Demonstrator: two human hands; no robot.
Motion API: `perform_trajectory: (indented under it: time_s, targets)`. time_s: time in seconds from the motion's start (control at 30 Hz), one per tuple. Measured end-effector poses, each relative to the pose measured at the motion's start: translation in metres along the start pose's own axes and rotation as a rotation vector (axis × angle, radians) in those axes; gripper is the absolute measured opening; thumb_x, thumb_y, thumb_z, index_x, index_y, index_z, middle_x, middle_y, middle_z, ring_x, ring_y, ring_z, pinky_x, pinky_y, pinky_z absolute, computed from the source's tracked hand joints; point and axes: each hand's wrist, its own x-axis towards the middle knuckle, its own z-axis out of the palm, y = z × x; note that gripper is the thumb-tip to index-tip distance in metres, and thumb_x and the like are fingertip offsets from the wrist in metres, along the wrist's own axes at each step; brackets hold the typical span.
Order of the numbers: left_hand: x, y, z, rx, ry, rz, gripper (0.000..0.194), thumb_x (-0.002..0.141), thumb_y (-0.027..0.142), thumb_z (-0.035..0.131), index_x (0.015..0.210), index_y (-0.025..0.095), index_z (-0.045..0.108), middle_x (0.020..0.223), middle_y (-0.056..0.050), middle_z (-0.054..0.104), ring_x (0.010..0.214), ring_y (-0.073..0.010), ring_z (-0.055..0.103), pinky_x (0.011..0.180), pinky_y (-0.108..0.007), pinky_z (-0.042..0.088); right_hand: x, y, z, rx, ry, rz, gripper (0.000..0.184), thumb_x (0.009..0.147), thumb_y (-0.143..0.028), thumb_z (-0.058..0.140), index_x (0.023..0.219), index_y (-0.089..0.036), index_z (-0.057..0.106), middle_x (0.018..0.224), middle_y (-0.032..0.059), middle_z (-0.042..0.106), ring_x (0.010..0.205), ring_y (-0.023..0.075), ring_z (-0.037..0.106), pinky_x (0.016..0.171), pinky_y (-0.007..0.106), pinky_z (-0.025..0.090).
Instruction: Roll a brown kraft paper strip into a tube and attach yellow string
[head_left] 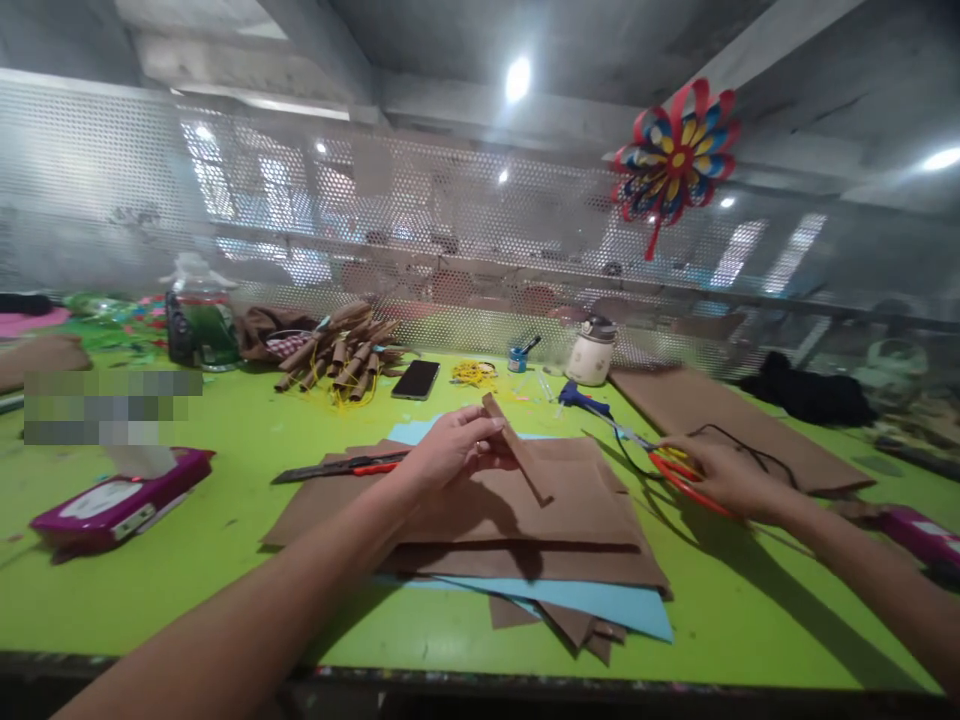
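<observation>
My left hand (456,448) pinches one end of a narrow brown paper strip (519,450) above a stack of brown paper sheets (525,515) that lies on a blue sheet (600,598). My right hand (721,472) rests on the green table (225,560) to the right, with its fingers closed on the handles of red scissors (675,472). The scissor blades point toward the back left.
A black and red utility knife (341,466) lies left of the stack. Behind are rolled brown paper tubes (341,360), a phone (416,379), a small white pot (590,354), a glue gun (581,398) and a large brown sheet (720,420). Pink wipe packs (120,500) sit at both sides.
</observation>
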Motion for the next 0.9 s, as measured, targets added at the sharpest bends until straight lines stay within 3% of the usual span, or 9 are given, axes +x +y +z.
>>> perform_trajectory:
  time_s: [0.07, 0.17, 0.3, 0.4, 0.63, 0.9]
  targets:
    - [0.0, -0.001, 0.0, 0.002, 0.02, 0.01, 0.01, 0.076, 0.021, 0.063, 0.077, 0.012, 0.057, 0.073, -0.005, 0.065, 0.066, -0.0144, 0.062, 0.071, -0.033, 0.051, -0.008, -0.019, -0.009, 0.154, -0.02, -0.029, 0.051, 0.073, -0.022, 0.055, 0.123, -0.018, 0.052, 0.103, 0.0107, 0.067, 0.091, 0.0252, 0.063, 0.075, 0.031, 0.05]
    - [0.0, -0.005, -0.002, -0.006, 0.017, 0.023, 0.008, 0.077, 0.02, 0.061, 0.077, 0.012, 0.058, 0.074, -0.005, 0.065, 0.066, -0.014, 0.062, 0.072, -0.033, 0.051, -0.021, -0.062, -0.018, 0.406, 0.011, -0.119, 0.061, 0.078, -0.028, 0.055, 0.136, -0.023, 0.036, 0.133, 0.0111, 0.05, 0.114, 0.0257, 0.054, 0.092, 0.035, 0.046]
    - [0.0, -0.008, -0.001, -0.016, 0.002, 0.028, 0.007, 0.078, 0.019, 0.062, 0.078, 0.013, 0.06, 0.075, -0.005, 0.066, 0.068, -0.0141, 0.063, 0.073, -0.033, 0.051, -0.033, -0.122, -0.015, 0.548, -0.037, -0.231, 0.058, 0.078, -0.024, 0.056, 0.134, -0.027, 0.038, 0.137, 0.0075, 0.046, 0.119, 0.024, 0.051, 0.1, 0.037, 0.042]
    - [-0.001, -0.004, 0.003, -0.021, 0.0, 0.032, 0.007, 0.076, 0.018, 0.063, 0.08, 0.013, 0.062, 0.076, -0.005, 0.067, 0.07, -0.0147, 0.063, 0.074, -0.033, 0.051, -0.034, -0.147, -0.004, 0.542, 0.026, -0.277, 0.059, 0.074, -0.016, 0.056, 0.131, -0.026, 0.043, 0.134, 0.0064, 0.049, 0.122, 0.0244, 0.048, 0.104, 0.04, 0.038]
    - [-0.003, -0.002, 0.004, -0.012, -0.021, 0.054, 0.007, 0.075, 0.014, 0.061, 0.082, 0.014, 0.065, 0.083, -0.005, 0.067, 0.074, -0.0146, 0.062, 0.072, -0.032, 0.052, -0.04, -0.154, 0.015, 0.487, 0.058, -0.356, 0.073, 0.068, -0.002, 0.047, 0.135, -0.029, 0.037, 0.139, 0.0039, 0.043, 0.129, 0.0224, 0.038, 0.109, 0.043, 0.031]
    - [-0.004, -0.005, 0.004, -0.02, -0.034, 0.024, 0.007, 0.075, 0.018, 0.064, 0.081, 0.013, 0.064, 0.082, -0.004, 0.066, 0.074, -0.0148, 0.063, 0.072, -0.033, 0.052, -0.04, -0.155, 0.016, 0.423, 0.051, -0.36, 0.075, 0.066, -0.001, 0.043, 0.136, -0.028, 0.036, 0.134, 0.0054, 0.048, 0.126, 0.0226, 0.042, 0.106, 0.043, 0.036]
